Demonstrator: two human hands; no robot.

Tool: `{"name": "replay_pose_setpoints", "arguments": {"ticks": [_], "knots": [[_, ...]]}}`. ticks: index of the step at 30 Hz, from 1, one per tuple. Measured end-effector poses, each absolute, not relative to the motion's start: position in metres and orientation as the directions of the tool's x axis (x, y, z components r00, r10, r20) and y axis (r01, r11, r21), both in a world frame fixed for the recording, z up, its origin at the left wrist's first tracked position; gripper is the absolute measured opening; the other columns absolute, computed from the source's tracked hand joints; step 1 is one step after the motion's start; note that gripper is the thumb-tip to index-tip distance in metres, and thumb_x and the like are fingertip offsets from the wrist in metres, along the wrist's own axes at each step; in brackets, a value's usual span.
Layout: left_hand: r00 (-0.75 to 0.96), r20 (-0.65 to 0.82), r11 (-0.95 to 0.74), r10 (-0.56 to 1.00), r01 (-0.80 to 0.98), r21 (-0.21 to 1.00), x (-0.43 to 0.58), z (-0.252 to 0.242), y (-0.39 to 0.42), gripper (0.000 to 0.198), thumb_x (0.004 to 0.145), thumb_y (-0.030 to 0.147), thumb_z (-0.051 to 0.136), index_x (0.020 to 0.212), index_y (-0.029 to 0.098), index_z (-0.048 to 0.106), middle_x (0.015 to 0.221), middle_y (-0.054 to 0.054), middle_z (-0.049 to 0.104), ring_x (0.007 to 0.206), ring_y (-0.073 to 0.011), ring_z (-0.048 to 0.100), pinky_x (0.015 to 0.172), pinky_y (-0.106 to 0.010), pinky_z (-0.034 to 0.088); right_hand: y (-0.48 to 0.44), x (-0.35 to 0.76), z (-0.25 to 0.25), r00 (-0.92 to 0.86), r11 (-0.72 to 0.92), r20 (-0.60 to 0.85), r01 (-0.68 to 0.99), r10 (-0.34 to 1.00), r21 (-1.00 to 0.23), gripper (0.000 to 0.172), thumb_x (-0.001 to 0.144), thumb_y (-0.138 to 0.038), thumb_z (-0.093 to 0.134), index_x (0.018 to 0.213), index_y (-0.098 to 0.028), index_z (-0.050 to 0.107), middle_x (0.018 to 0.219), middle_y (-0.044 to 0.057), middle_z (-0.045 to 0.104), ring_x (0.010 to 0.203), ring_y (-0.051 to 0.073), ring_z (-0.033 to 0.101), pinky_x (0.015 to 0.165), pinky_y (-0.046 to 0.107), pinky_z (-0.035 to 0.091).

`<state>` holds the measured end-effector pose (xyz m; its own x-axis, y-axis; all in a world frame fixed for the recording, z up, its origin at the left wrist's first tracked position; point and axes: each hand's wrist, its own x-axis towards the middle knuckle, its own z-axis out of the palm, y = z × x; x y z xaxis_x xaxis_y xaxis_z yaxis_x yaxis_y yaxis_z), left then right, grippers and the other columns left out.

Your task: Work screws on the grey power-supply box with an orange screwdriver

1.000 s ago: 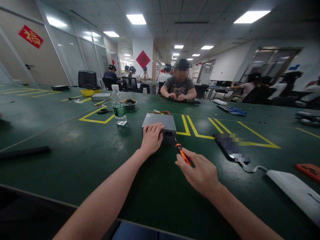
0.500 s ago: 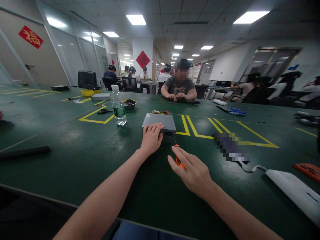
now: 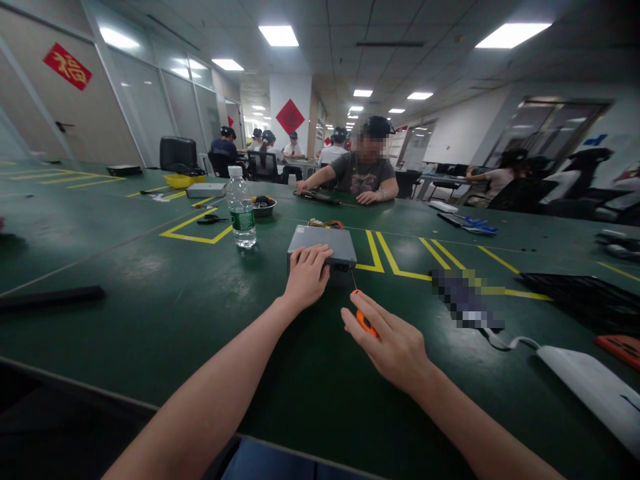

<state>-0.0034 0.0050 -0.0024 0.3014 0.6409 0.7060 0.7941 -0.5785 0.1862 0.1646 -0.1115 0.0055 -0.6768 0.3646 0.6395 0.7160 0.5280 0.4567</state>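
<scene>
A grey metal computer power supply (image 3: 333,241) sits on the green table in front of me, a bundle of coloured wires (image 3: 325,224) behind it. My left hand (image 3: 309,272) grips its front left part, with the fingers laid over the top. In my right hand (image 3: 389,337) is a screwdriver (image 3: 367,324) with an orange handle, partly covered by the fingers. Its thin shaft points up toward the lower right front corner of the power supply. Whether the tip touches a screw is too small to tell.
A water bottle (image 3: 242,212) and a metal bowl (image 3: 264,207) stand to the left. Rightward lie a blurred-out dark device (image 3: 463,297), a white power bank (image 3: 590,387) with a cable, and a black panel (image 3: 590,297). Across the table sits a co-worker (image 3: 367,163).
A black panel has come into view at the right. The co-worker's arm has reached out leftward. My hands keep nearly the same place at the power supply; the view has shifted slightly.
</scene>
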Motion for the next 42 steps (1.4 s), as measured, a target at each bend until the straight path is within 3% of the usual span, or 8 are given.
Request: {"name": "replay_pose_setpoints", "arguments": {"ticks": [5,9,15,25,30,36,42], "knots": [[0.308,0.719,-0.607,0.623,0.770,0.196,-0.004,-0.004,0.005,0.032,0.085,0.020,0.041,0.116,0.025,0.047,0.127,-0.001,0.051,0.120,-0.0167,0.040,0.104,-0.038,0.020,-0.111,0.161,0.004,-0.640,0.536,0.671,0.740,0.376,0.406,0.009,0.082,-0.019,0.051,0.089,-0.017,0.056,0.111,0.016,0.059,0.110,0.023,0.051,0.079,0.032,0.048],[0.274,0.752,-0.650,0.599,0.715,0.256,-0.005,-0.004,0.005,0.033,0.085,0.018,0.042,0.117,0.026,0.046,0.125,0.000,0.052,0.119,-0.0148,0.042,0.104,-0.036,0.020,-0.111,0.155,0.003,-0.647,0.602,0.652,0.718,0.395,0.348,0.018,0.080,-0.014,0.046,0.094,-0.014,0.056,0.115,0.020,0.055,0.112,0.027,0.049,0.082,0.037,0.047],[0.167,0.770,-0.683,0.615,0.600,0.416,-0.006,-0.002,0.005,0.013,0.086,0.018,0.043,0.087,0.025,0.054,0.113,0.003,0.060,0.107,-0.0117,0.051,0.102,-0.033,0.023,-0.112,0.150,0.004,-0.629,0.619,0.666,0.722,0.400,0.310,0.020,0.082,-0.013,0.043,0.097,-0.015,0.055,0.109,0.017,0.058,0.110,0.026,0.050,0.082,0.037,0.048],[0.118,0.748,-0.682,0.654,0.520,0.514,-0.006,0.000,0.006,0.016,0.089,0.020,0.039,0.085,0.023,0.054,0.100,0.003,0.065,0.097,-0.0109,0.055,0.099,-0.032,0.023,-0.112,0.160,0.005,-0.585,0.654,0.673,0.731,0.454,0.195,0.028,0.081,-0.015,0.043,0.109,-0.012,0.048,0.119,0.019,0.050,0.117,0.027,0.044,0.088,0.043,0.045],[0.122,0.747,-0.678,0.654,0.532,0.507,-0.006,0.001,0.006,0.026,0.092,0.022,0.031,0.080,0.022,0.054,0.097,0.003,0.065,0.096,-0.0108,0.055,0.096,-0.031,0.025,-0.109,0.165,0.004,-0.554,0.605,0.742,0.754,0.378,0.255,0.034,0.082,-0.013,0.050,0.116,-0.011,0.042,0.120,0.019,0.051,0.112,0.021,0.049,0.082,0.031,0.049],[0.124,0.766,-0.680,0.630,0.564,0.468,-0.007,-0.001,0.007,0.013,0.088,0.021,0.041,0.087,0.022,0.054,0.098,0.002,0.065,0.095,-0.0123,0.056,0.093,-0.032,0.029,-0.106,0.167,0.011,-0.554,0.588,0.755,0.758,0.352,0.283,0.017,0.082,-0.020,0.055,0.098,-0.015,0.053,0.109,0.015,0.059,0.105,0.020,0.055,0.081,0.031,0.049],[0.126,0.769,-0.681,0.627,0.567,0.463,-0.006,-0.001,0.006,0.012,0.085,0.015,0.044,0.088,0.023,0.053,0.099,0.002,0.065,0.096,-0.0125,0.056,0.095,-0.033,0.028,-0.108,0.164,0.013,-0.555,0.602,0.739,0.756,0.381,0.257,0.012,0.083,-0.019,0.051,0.095,-0.016,0.055,0.110,0.013,0.059,0.107,0.020,0.053,0.083,0.032,0.049]]}}
